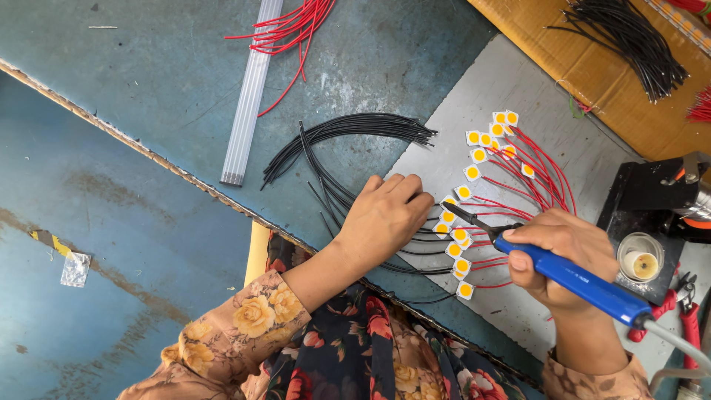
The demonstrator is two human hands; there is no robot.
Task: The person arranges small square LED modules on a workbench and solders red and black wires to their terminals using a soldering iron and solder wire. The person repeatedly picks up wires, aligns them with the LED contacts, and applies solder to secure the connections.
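Cup: small clear cup (641, 264) at worktop's right edge, pale paste inside.
Right hand (557, 255): fist around blue soldering iron (570, 278).
Left hand (386, 215): fingertips pinching black wire (348, 127) at yellow chip (448, 217).

Blue soldering iron (585, 285), black wires (348, 133), red wires (292, 30), yellow-centred white chips (461, 235), floral sleeve (244, 318).

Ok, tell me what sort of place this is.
Probably a small electronics assembly workbench. The right hand holds a blue soldering iron over rows of small square LED chips on a grey sheet, with cut black wires alongside.
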